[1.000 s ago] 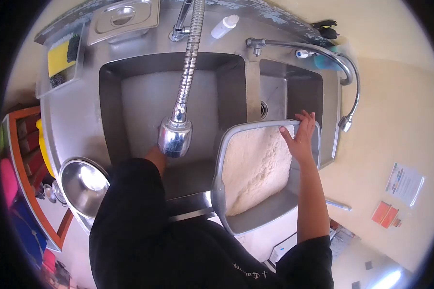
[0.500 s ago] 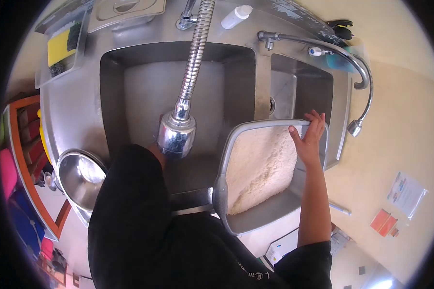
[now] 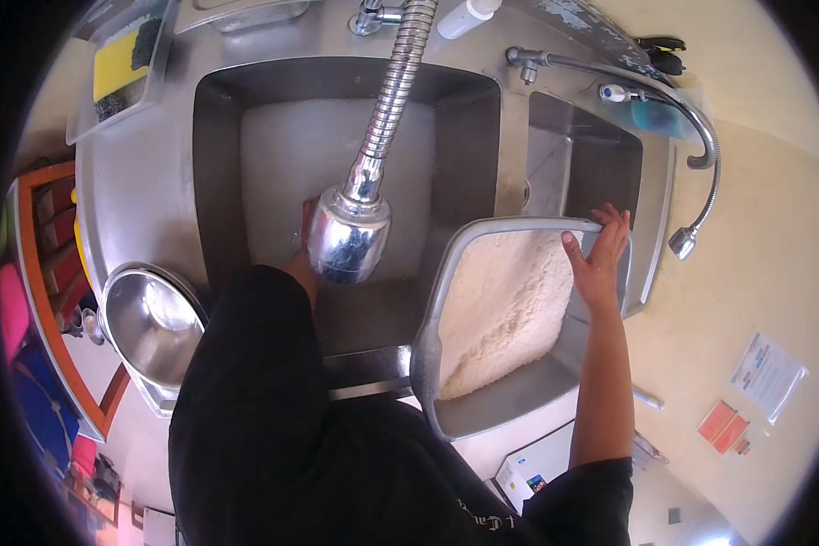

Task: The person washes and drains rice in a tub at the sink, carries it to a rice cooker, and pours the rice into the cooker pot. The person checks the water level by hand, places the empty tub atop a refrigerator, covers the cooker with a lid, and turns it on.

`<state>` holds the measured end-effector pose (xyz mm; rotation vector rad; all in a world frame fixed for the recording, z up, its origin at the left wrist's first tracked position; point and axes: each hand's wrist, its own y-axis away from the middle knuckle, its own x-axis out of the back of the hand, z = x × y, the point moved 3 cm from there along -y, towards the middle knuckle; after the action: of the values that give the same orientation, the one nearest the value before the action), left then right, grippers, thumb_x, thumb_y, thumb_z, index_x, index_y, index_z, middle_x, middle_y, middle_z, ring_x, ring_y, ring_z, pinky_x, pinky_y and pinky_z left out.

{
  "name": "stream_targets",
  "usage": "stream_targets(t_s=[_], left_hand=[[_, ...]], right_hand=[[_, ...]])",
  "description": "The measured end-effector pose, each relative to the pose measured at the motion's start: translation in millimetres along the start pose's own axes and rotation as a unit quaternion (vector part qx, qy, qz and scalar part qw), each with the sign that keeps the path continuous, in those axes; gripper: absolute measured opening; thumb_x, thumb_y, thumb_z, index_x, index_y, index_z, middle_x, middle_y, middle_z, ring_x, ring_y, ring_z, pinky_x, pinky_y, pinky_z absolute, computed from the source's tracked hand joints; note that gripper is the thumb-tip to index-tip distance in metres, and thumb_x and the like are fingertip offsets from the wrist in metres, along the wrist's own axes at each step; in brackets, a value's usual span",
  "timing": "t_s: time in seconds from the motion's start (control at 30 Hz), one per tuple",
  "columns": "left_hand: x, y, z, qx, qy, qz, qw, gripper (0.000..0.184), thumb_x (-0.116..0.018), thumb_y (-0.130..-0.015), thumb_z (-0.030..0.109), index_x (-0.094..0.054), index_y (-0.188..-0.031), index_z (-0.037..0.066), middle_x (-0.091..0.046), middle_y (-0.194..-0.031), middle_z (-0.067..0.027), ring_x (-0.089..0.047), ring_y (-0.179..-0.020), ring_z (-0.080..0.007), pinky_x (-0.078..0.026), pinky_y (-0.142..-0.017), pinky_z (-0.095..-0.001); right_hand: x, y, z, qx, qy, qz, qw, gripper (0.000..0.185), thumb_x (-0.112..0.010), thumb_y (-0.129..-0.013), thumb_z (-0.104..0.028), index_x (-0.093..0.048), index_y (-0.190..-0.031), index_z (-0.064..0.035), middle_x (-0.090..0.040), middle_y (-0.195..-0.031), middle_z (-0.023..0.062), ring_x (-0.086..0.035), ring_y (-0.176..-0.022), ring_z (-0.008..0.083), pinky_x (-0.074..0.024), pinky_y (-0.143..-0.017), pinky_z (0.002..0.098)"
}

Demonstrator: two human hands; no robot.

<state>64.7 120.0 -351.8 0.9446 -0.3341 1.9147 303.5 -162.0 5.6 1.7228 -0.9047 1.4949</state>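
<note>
One tub [image 3: 505,415] holding pale grains [image 3: 510,300]; right fingers [image 3: 615,220] grip rim [image 3: 510,224]; left hand [image 3: 308,223]: grip unclear

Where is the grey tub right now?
In the head view, the grey tub is right of centre, partly hiding the small sink basin, with the right hand at its upper right corner.
</note>
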Motion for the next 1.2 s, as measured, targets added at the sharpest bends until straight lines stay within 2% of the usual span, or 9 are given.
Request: stream_targets(t_s=[0.27, 0.33, 0.47, 0.57, 0.67, 0.73, 0.8, 0.9, 1.2], left_hand=[[25, -9, 0, -0.077, -0.057, 0.013, 0.995, 0.025, -0.063, -0.081, 0.026, -0.064, -0.099, 0.008, -0.059, -0.095, -0.01, -0.054, -0.101, -0.0283, -0.041, -0.092, -0.0453], [42, -8, 29, -0.118, -0.123, -0.01, 0.985, 0.036, -0.064, -0.078, 0.028, -0.064, -0.108, 0.008, -0.056, -0.11, -0.011, -0.045, -0.115, -0.0289, -0.03, -0.103, -0.046], [14, -5, 28, -0.11, -0.017, 0.051, 0.993, 0.035, -0.067, -0.076, 0.026, -0.063, -0.106, 0.008, -0.057, -0.109, -0.0111, -0.047, -0.111, -0.0298, -0.032, -0.102, -0.0458], [1, -6, 20, -0.06, 0.052, -0.03, 0.996, 0.041, -0.066, -0.079, 0.026, -0.061, -0.115, 0.007, -0.058, -0.113, -0.0144, -0.046, -0.116, -0.0338, -0.032, -0.105, -0.0465], [-3, 9, 13, -0.078, 0.137, 0.121, 0.98, 0.06, -0.068, -0.08, 0.018, -0.048, -0.134, 0.004, -0.054, -0.125, -0.0208, -0.043, -0.124, -0.0414, -0.034, -0.108, -0.0485], [19, 1, 30, -0.062, 0.116, 0.099, 0.986, 0.045, -0.068, -0.077, 0.012, -0.057, -0.12, 0.002, -0.056, -0.118, -0.0173, -0.047, -0.116, -0.0393, -0.037, -0.104, -0.0486], [40, -2, 45, -0.154, -0.033, 0.05, 0.986, 0.028, -0.065, -0.076, 0.008, -0.064, -0.103, 0.003, -0.058, -0.108, -0.0131, -0.052, -0.109, -0.0323, -0.039, -0.101, -0.0464], [51, 0, 50, -0.144, -0.041, 0.101, 0.984, 0.019, -0.064, -0.075, 0.007, -0.066, -0.094, 0.004, -0.057, -0.1, -0.0097, -0.054, -0.104, -0.0272, -0.039, -0.099, -0.0443], [62, 3, 56, -0.107, 0.002, 0.131, 0.986, 0.012, -0.064, -0.076, 0.005, -0.061, -0.087, 0.003, -0.058, -0.096, -0.0077, -0.058, -0.094, -0.0276, -0.049, -0.081, -0.0408]], right_hand=[[-1, 0, 0, 0.005, -0.005, 0.01, 1.0, 0.07, -0.069, -0.085, -0.049, -0.043, -0.126, 0.0029, -0.036, -0.141, 0.0261, -0.015, -0.141, 0.0471, -0.0145, -0.113, 0.0568], [-2, 0, 1, 0.012, -0.011, 0.015, 1.0, 0.069, -0.069, -0.085, -0.048, -0.044, -0.125, 0.0021, -0.035, -0.142, 0.0262, -0.015, -0.141, 0.0473, -0.0143, -0.113, 0.0571], [-3, 0, 0, 0.002, -0.009, 0.014, 1.0, 0.067, -0.069, -0.085, -0.048, -0.045, -0.124, 0.002, -0.036, -0.142, 0.0262, -0.014, -0.142, 0.0472, -0.0142, -0.113, 0.0568], [-3, 0, 2, 0.01, -0.003, 0.018, 1.0, 0.066, -0.069, -0.086, -0.047, -0.045, -0.124, 0.0015, -0.036, -0.142, 0.0261, -0.015, -0.142, 0.0469, -0.0141, -0.113, 0.0565], [-4, 1, 3, 0.003, -0.006, 0.015, 1.0, 0.065, -0.069, -0.086, -0.046, -0.046, -0.124, 0.001, -0.037, -0.141, 0.0259, -0.015, -0.142, 0.0466, -0.0139, -0.114, 0.0562], [-4, 1, 5, 0.006, -0.009, 0.018, 1.0, 0.066, -0.069, -0.086, -0.047, -0.046, -0.124, 0.0007, -0.037, -0.141, 0.0259, -0.016, -0.141, 0.0467, -0.0139, -0.114, 0.0562], [-5, 1, 6, 0.007, -0.007, 0.02, 1.0, 0.066, -0.068, -0.086, -0.048, -0.046, -0.124, 0.0007, -0.037, -0.141, 0.0258, -0.016, -0.141, 0.0467, -0.014, -0.114, 0.0562], [-5, 1, 8, 0.007, -0.003, 0.023, 1.0, 0.066, -0.067, -0.087, -0.049, -0.046, -0.125, 0.0006, -0.037, -0.141, 0.0256, -0.017, -0.141, 0.0466, -0.0142, -0.114, 0.0562], [-6, 2, 10, 0.007, 0.003, 0.023, 1.0, 0.067, -0.067, -0.086, -0.051, -0.046, -0.124, -0.0002, -0.037, -0.141, 0.0254, -0.017, -0.141, 0.046, -0.0147, -0.114, 0.0564]])
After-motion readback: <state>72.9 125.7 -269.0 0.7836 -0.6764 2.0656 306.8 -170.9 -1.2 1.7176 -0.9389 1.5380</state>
